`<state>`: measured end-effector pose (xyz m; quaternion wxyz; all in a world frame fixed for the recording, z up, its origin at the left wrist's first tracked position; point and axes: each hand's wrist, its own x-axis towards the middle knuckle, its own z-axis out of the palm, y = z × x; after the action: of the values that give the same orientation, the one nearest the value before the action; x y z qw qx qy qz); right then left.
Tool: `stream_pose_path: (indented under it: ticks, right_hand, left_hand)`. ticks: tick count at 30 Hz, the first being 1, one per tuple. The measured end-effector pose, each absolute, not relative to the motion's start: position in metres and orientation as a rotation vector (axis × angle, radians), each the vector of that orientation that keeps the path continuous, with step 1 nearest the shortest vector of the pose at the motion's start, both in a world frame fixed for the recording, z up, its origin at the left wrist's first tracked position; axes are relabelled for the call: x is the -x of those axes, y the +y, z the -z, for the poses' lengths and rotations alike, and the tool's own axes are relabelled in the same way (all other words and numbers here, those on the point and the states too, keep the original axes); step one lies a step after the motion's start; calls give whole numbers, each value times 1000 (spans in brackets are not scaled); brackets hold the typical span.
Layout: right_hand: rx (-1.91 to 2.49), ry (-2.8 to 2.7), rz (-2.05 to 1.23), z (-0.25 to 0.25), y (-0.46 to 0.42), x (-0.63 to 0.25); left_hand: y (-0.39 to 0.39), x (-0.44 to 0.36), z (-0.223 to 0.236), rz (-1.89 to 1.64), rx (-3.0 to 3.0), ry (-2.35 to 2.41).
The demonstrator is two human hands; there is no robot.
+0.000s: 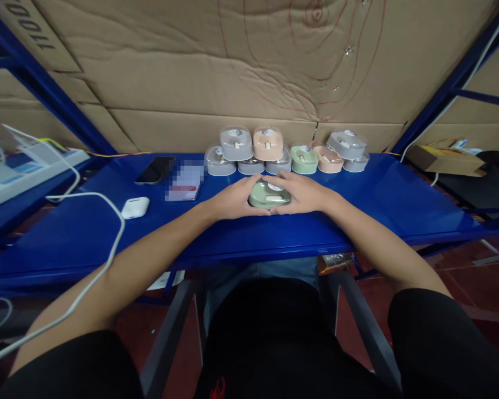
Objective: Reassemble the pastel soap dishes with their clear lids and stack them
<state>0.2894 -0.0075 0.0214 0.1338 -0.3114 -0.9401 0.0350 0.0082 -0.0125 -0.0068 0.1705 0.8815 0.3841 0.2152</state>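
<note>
A pale green box with a clear lid (269, 194) rests on the blue shelf (378, 199) in front of me. My left hand (234, 198) wraps its left side and my right hand (301, 193) wraps its right side, fingers curled round it. Behind it stand several similar small boxes (270, 149) in grey, peach and green, some stacked two high.
A black phone (154, 169), a small card (185, 181) and a white earbud case (135, 207) lie at the left. A white cable (108, 244) crosses my left arm. Cardboard lines the back; a brown box (444, 158) sits far right.
</note>
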Motion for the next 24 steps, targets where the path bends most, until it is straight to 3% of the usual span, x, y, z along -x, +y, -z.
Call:
stream_pose_path:
  ticks: [10,24]
  right_hand:
    - [877,-2748,40,-19,-10,-288]
    - [1025,-2702,-205,-27,-14,-284]
  left_hand:
    - [-10,1,8,-541,-2650,1090]
    - [-5,-6,7,-705,-2380,1074]
